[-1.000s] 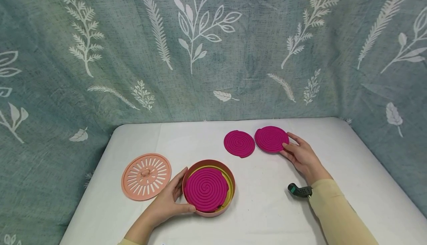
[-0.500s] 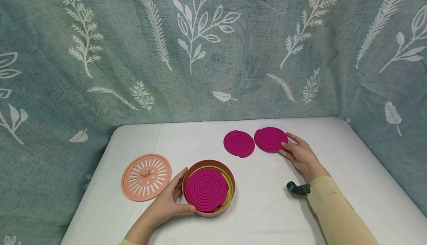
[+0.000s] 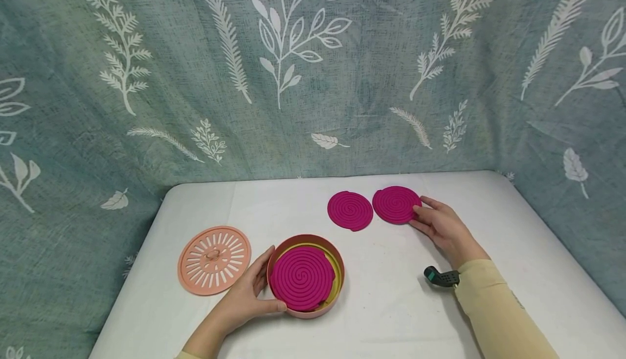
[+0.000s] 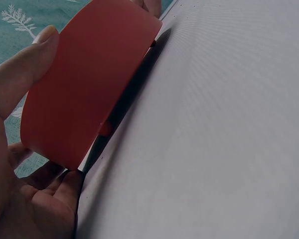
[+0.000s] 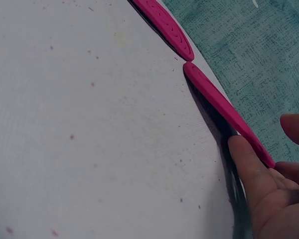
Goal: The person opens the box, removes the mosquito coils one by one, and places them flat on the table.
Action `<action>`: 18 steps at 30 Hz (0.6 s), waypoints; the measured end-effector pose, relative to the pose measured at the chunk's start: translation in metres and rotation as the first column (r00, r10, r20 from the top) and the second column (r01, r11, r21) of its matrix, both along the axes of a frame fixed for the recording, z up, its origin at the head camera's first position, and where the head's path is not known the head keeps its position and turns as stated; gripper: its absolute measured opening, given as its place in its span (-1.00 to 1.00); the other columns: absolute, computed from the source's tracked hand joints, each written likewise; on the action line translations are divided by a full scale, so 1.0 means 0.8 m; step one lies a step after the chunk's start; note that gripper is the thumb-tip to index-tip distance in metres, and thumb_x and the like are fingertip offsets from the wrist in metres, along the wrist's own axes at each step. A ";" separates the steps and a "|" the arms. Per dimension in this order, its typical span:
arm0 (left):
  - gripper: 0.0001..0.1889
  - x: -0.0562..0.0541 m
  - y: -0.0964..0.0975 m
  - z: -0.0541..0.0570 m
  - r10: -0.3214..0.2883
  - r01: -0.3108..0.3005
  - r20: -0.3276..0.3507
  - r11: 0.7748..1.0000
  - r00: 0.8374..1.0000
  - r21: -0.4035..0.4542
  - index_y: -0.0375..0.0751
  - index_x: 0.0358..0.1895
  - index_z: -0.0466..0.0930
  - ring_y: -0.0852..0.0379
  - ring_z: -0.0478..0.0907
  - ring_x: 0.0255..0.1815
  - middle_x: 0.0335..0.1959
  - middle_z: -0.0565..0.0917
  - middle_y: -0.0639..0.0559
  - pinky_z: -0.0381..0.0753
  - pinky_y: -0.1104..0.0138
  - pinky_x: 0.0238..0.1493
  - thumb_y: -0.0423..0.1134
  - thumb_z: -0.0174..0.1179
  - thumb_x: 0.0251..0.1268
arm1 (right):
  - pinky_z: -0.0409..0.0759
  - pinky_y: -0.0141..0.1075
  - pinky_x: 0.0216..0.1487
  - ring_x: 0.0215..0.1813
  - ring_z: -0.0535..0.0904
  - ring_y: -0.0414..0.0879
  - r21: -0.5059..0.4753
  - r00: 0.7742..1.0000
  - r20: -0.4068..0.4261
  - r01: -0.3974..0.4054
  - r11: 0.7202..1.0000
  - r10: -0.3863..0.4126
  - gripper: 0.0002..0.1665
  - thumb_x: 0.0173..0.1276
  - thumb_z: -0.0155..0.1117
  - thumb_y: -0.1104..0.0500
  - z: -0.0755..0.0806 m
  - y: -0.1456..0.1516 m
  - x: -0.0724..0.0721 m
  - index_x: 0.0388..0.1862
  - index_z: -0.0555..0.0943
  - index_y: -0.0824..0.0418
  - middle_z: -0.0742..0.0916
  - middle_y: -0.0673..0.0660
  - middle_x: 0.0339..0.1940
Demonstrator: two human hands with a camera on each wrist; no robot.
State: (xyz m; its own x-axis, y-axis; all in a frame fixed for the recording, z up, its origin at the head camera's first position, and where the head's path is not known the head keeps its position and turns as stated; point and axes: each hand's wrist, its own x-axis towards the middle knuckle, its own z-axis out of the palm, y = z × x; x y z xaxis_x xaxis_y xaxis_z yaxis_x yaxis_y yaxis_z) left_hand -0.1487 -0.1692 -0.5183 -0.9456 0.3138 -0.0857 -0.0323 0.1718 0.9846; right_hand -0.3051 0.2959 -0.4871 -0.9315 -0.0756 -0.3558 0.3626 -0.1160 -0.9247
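Observation:
My left hand point(image 3: 251, 291) grips the left side of a round pink tub point(image 3: 340, 288), thumb near its front rim and fingers round its far side. Inside, on a yellow layer, lies a magenta mosquito coil point(image 3: 302, 277). The tub's outer wall point(image 4: 89, 74) fills much of the left wrist view. At the back right, my right hand point(image 3: 445, 231) touches the right edge of a second mosquito coil point(image 3: 395, 205). In the right wrist view the thumb stands apart above this coil point(image 5: 217, 94), while a finger lies against its edge. A third mosquito coil point(image 3: 349, 211) lies flat to its left.
A peach slotted lid point(image 3: 214, 261) with a small ring handle lies left of the tub. Reddish crumbs point(image 5: 72, 137) dot the white tabletop. A dark device point(image 3: 440, 277) sits at my right wrist. Patterned green cloth point(image 3: 313, 131) hangs behind and beside the table.
The coil by my right hand has shifted very slightly left and down, and the right hand's fingers have changed a little over its edge. My left hand and the tub stay put.

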 end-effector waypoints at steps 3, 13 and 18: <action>0.28 0.001 0.000 0.001 0.000 0.000 0.000 1.000 1.000 0.001 0.10 0.59 -0.01 0.19 0.04 0.53 0.55 0.11 0.11 0.14 0.49 0.41 -0.19 0.68 -0.27 | 0.45 -0.16 0.35 0.48 0.25 0.04 -0.002 1.000 -0.005 -0.017 1.000 0.017 -0.10 0.57 0.05 0.18 0.003 0.000 0.002 0.64 -0.24 0.17 0.12 0.32 0.57; 0.30 0.001 0.001 0.001 0.006 -0.006 0.000 1.000 1.000 -0.008 0.07 0.60 -0.02 0.18 0.04 0.53 0.54 0.12 0.12 0.14 0.50 0.40 -0.17 0.68 -0.28 | 0.35 -0.14 0.41 0.49 0.22 0.04 0.028 0.998 -0.053 -0.042 0.999 0.043 -0.07 0.57 0.05 0.17 0.010 0.003 0.011 0.63 -0.31 0.17 0.08 0.35 0.57; 0.29 0.002 0.002 0.002 0.012 -0.012 0.013 1.000 1.000 -0.013 0.10 0.59 -0.01 0.17 0.04 0.53 0.54 0.12 0.11 0.13 0.49 0.41 -0.14 0.68 -0.29 | 0.34 -0.17 0.42 0.41 0.35 -0.08 0.053 0.997 -0.060 -0.036 0.998 0.039 -0.05 0.56 0.07 0.16 0.011 0.006 0.014 0.63 -0.31 0.14 0.12 0.34 0.57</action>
